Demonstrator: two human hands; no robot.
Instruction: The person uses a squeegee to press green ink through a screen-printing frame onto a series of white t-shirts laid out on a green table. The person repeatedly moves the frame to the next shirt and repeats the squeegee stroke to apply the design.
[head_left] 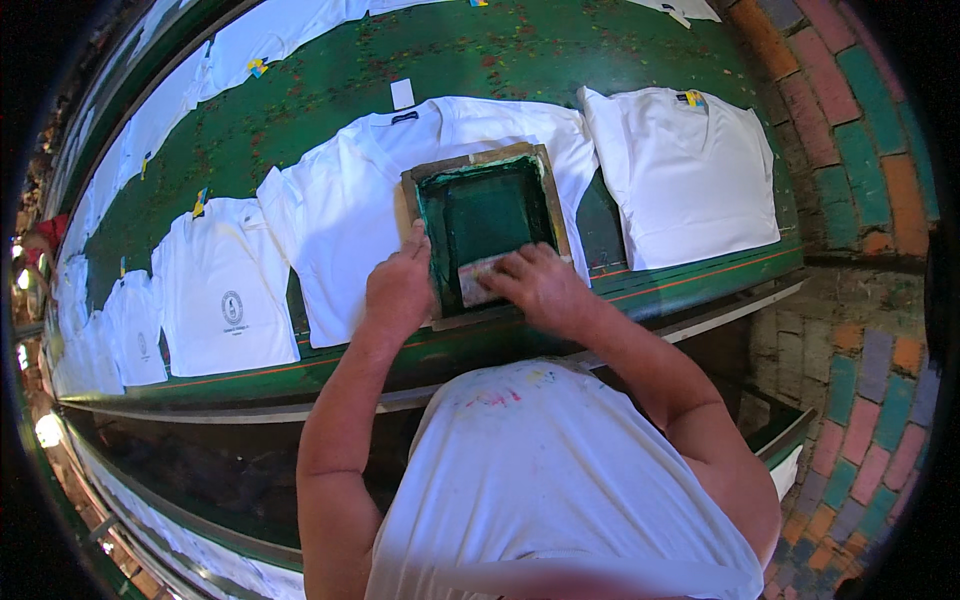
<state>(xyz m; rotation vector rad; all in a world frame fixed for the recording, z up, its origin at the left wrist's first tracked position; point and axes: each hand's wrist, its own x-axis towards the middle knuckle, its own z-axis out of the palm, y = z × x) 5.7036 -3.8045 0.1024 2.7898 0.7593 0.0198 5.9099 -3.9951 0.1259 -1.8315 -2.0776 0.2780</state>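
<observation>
A wooden screen-printing frame (548,190) with dark green mesh lies on a white V-neck T-shirt (345,190), covering its lower right part. My left hand (400,285) grips the frame's left side, its index finger stretched up along the wood. Inside the frame, near its lower edge, my right hand (545,285) is closed on a squeegee (480,282), which rests on the mesh. The hand hides much of the squeegee.
A folded white T-shirt (695,180) lies to the right. On the left, another white shirt (228,285) bears a small dark round print. More shirts line the green table (520,50), whose front edge (700,318) runs before me. A painted brick wall (860,130) stands at right.
</observation>
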